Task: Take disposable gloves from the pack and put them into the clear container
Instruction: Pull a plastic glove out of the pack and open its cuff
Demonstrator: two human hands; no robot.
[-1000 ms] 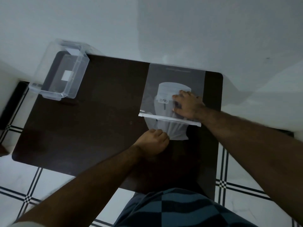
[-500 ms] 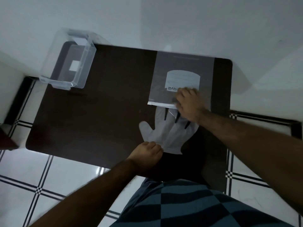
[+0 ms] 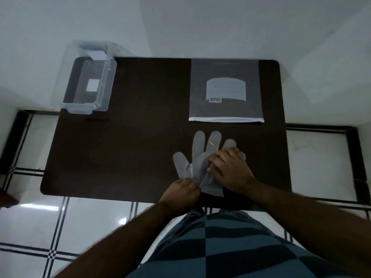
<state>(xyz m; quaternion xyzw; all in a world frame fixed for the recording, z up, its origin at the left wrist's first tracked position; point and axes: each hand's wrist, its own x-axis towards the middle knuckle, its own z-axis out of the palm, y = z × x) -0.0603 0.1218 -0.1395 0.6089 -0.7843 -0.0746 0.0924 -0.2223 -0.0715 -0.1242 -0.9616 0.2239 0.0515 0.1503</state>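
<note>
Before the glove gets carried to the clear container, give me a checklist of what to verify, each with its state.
1. Glove fully out of the pack: ok.
2. Left hand pinching the glove's cuff edge: ok.
3. Right hand off the glove: not ok, it lies flat on it.
4. Only one glove in the pinch: cannot tell.
5. Clear container open on top: ok.
6. Table between glove and container free of obstacles: ok.

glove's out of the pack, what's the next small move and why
Probably gather the disposable glove up off the table: it lies flat, clear of the pack, the left hand pinching its cuff and the right hand pressing it, while the clear container sits far left.
</note>
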